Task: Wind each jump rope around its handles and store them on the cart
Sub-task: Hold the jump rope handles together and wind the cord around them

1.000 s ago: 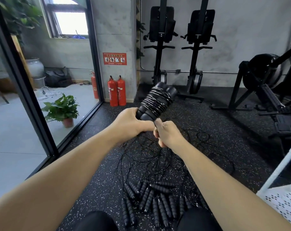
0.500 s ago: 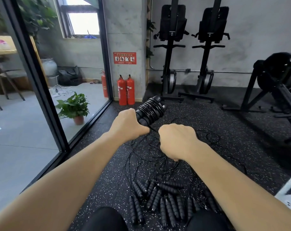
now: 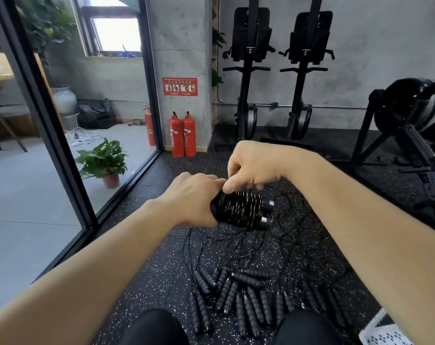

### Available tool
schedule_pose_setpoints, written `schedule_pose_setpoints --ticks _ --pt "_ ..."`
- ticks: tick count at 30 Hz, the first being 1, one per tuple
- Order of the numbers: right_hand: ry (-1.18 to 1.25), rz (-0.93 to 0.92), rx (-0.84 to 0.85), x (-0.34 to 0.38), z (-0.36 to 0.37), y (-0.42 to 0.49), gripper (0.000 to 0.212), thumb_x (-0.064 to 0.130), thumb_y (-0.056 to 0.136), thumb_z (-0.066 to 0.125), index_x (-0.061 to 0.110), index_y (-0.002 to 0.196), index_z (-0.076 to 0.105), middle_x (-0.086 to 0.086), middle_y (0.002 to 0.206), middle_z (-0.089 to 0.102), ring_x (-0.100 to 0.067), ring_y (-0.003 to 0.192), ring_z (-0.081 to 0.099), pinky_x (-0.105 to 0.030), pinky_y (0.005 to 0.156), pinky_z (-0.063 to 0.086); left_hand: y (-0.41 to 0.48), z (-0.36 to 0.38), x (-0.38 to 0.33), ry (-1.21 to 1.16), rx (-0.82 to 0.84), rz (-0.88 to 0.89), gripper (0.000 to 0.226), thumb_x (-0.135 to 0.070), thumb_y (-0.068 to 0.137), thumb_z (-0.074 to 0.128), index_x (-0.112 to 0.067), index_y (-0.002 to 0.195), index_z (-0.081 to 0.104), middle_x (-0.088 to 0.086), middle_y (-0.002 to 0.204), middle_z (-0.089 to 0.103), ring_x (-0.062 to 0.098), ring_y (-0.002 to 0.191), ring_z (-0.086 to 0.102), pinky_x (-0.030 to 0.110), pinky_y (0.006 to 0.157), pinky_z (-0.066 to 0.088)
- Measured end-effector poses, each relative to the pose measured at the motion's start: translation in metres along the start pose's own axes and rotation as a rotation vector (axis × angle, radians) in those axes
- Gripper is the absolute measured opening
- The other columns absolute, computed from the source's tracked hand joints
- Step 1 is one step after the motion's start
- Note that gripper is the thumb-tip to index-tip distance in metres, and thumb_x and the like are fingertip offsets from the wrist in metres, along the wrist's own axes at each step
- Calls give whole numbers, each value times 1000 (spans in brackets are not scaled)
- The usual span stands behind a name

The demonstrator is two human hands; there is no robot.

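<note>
My left hand (image 3: 191, 197) grips the near end of a black pair of jump rope handles (image 3: 241, 209), held side by side with thin cord coiled round them and pointing right. Just above the bundle, my right hand (image 3: 251, 168) has its fingers curled and pinches the thin rope cord at the bundle's top. Below on the floor lies a pile of several loose jump ropes (image 3: 239, 295), black foam handles near my knees and tangled cords spreading beyond. A corner of the white perforated cart (image 3: 383, 334) shows at the bottom right.
A glass wall with a black frame (image 3: 62, 155) runs along the left. Two red fire extinguishers (image 3: 183, 135) stand by a concrete pillar. Upright gym machines (image 3: 251, 78) line the back wall, and a rowing machine (image 3: 405, 125) stands at the right. My knees are at the bottom edge.
The handle bundle has swung from pointing up and away to lying level, pointing right. My right hand rose from below the bundle to above it, drawing the cord over.
</note>
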State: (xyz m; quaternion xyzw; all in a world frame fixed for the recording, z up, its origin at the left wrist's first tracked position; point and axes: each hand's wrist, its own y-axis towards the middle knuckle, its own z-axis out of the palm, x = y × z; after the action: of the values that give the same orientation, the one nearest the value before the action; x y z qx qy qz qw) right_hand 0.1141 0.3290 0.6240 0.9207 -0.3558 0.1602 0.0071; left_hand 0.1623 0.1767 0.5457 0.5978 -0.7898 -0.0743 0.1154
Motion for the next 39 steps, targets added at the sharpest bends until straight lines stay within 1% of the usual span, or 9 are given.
schedule_pose_setpoints --ticks 5,8,14,18,21,24,28,33,39 --pt "381 -28 -2 -27 6 3 41 39 74 78 3 65 61 1 43 44 -12 40 36 -26 52 31 -7 -19 2 -178 119 70 33 -34 73 73 -32 83 42 -10 82 47 14 89 51 41 91 39" --pt "528 -33 -12 -38 15 2 45 48 67 74 8 57 57 -6 48 39 -13 41 32 -20 44 28 -9 -28 1 -383 181 57 33 -19 69 78 -21 90 52 -4 85 58 14 80 57 34 81 44" --pt "856 12 -46 -55 37 8 32 24 92 57 10 63 57 5 48 58 -4 38 53 -15 42 43 -13 -30 -8 -746 162 -18 35 -7 62 78 -11 86 53 -2 71 56 10 57 50 25 52 43" --pt "1100 48 -230 -61 66 3 22 12 98 47 16 88 66 -4 69 59 -10 55 62 -20 54 47 -12 -26 -12 -911 53 -139 56 -11 64 74 -19 116 54 -6 84 61 -4 52 50 14 51 40" --pt "1281 -22 -86 -53 79 5 36 44 82 52 17 59 49 3 54 36 -6 42 28 -19 43 27 -11 -18 -15 -1059 0 -158 72 -4 68 71 -27 132 47 -10 84 63 -3 53 50 15 52 41" --pt "1417 37 -82 -50 88 9 41 34 99 40 18 62 35 8 47 29 -4 37 18 -19 39 17 -12 -13 -18 -1218 -34 -133 55 13 75 61 -26 114 60 -9 65 51 7 54 41 14 50 32" --pt "1509 161 -77 -49 92 10 40 32 104 35 18 67 40 9 47 28 -3 34 16 -17 37 18 -14 -5 -21 -1500 -6 -218 39 -4 61 65 -1 100 57 13 83 50 20 70 43 22 59 38" --pt "1519 242 -92 -45 93 7 35 51 88 52 21 71 47 9 46 33 -4 32 18 -17 35 21 -11 4 -24 -1987 79 -381 36 -10 64 60 0 99 59 9 78 60 15 61 53 27 63 50" --pt "1137 256 -471 -36 90 -10 47 51 97 46 9 87 65 -7 62 62 -17 43 48 -24 43 38 -5 9 -26 -2168 82 -481 37 -19 67 55 -3 101 57 8 76 59 16 60 50 30 62 49"
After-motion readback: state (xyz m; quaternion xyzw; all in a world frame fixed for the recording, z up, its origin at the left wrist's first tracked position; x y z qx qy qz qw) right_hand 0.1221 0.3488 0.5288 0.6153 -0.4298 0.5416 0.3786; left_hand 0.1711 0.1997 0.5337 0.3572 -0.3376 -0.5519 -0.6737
